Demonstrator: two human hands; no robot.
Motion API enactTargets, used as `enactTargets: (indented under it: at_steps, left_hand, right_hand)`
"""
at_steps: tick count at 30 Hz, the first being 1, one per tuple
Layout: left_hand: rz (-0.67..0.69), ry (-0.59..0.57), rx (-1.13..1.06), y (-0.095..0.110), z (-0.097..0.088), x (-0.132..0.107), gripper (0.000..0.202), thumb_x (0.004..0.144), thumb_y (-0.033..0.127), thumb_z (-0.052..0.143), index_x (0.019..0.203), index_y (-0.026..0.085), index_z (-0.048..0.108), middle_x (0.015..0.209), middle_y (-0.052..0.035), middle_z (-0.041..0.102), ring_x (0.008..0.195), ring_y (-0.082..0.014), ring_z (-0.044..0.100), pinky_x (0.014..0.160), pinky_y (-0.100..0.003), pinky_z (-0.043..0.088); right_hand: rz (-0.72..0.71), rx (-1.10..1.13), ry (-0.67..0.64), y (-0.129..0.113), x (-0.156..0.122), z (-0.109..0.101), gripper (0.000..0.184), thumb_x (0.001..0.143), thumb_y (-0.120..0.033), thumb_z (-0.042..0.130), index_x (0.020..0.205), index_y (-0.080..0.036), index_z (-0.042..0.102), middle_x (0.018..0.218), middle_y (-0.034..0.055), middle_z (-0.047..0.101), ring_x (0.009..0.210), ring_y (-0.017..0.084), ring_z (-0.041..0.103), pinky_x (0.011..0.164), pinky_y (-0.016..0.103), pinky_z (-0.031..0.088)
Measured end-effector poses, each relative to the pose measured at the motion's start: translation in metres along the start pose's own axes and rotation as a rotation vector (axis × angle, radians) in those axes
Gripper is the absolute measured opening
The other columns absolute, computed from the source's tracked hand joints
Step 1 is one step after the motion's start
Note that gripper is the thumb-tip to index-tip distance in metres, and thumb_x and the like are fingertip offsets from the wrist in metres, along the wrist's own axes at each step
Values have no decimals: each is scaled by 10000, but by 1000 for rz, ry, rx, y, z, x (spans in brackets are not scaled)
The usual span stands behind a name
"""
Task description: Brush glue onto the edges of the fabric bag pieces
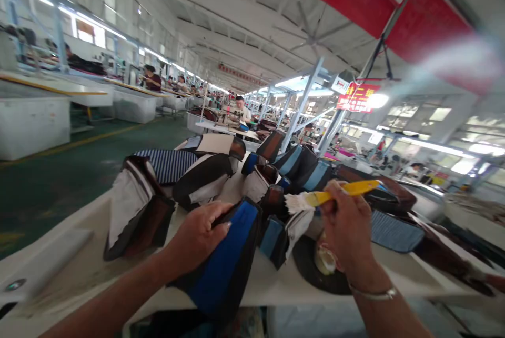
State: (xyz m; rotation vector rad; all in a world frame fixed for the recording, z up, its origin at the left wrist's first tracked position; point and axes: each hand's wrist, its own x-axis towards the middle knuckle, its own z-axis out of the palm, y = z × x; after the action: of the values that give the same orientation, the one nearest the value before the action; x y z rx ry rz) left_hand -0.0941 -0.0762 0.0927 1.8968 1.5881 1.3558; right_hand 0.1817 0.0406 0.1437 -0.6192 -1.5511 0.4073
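Note:
My left hand (199, 238) grips the upper left edge of a blue and black fabric piece (229, 254), its thumb lying on top. That piece is long and tilted, with a wide blue band down its middle. In my right hand (347, 222) is a yellow-handled paintbrush (357, 187), held in a pinch. Its pale bristles point left, above a small blue and black piece (274, 238). Under my right hand stands a small open container (325, 259) on a dark round base (307, 267), partly covered by the hand.
Several folded fabric pieces lie about the pale table (51, 269): a brown and black one (142, 222), a striped one (168, 164) and a light-blue one (396, 230). White bins (33, 125) line the left aisle. A person (240, 111) sits at a machine ahead.

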Motion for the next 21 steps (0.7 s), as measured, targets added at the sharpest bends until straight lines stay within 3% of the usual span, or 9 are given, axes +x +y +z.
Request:
enactTargets:
  at_steps: [1, 4, 9, 14, 18, 21]
  left_hand:
    - [-16, -9, -25, -2, 3, -1, 366, 856, 269, 537, 1185, 179, 671, 1105, -46, 715, 1043, -226, 643, 967, -318, 465]
    - [-109, -54, -166, -11, 10, -2, 409, 888, 317, 542, 1271, 209, 633, 1175, -26, 708, 1072, -220, 653, 961, -292, 481]
    - [-205, -107, -345, -21, 14, -5, 461, 901, 360, 558, 1349, 255, 580, 1258, -12, 682, 1087, -230, 661, 937, -305, 514]
    - [-253, -118, -455, -26, 13, -9, 498, 886, 374, 585, 1371, 261, 561, 1202, -24, 708, 1051, -245, 678, 910, -343, 545]
    - [-269, -92, -441, -23, 11, -7, 482, 873, 351, 598, 1344, 245, 590, 1256, -37, 682, 1098, -254, 659, 965, -362, 525]
    - [-260, -84, -453, -21, 12, -7, 475, 861, 357, 615, 1322, 242, 609, 1266, -43, 676, 1127, -261, 645, 998, -376, 508]
  right_hand:
    - [23, 58, 6, -8, 1, 17, 249, 928, -452, 552, 887, -208, 580, 706, -8, 543, 512, 113, 447, 483, 241, 377]
    - [51, 222, -60, -25, -5, 58, 221, 927, -400, 609, 838, -200, 578, 644, -45, 506, 510, 93, 442, 480, 213, 363]
    - [-31, 172, -142, -26, -24, 90, 184, 949, -327, 589, 833, -186, 609, 646, -46, 503, 556, 95, 457, 539, 224, 396]
    - [-180, 18, -336, -16, -27, 88, 142, 955, -271, 565, 842, -195, 606, 726, -19, 558, 609, 109, 515, 578, 248, 411]
    - [-308, -155, -317, -21, -21, 74, 104, 942, -224, 573, 845, -204, 603, 742, -16, 580, 631, 113, 548, 617, 257, 433]
    - [-320, -131, -315, -25, -23, 73, 66, 944, -225, 570, 894, -209, 611, 798, -1, 604, 688, 122, 576, 653, 262, 459]
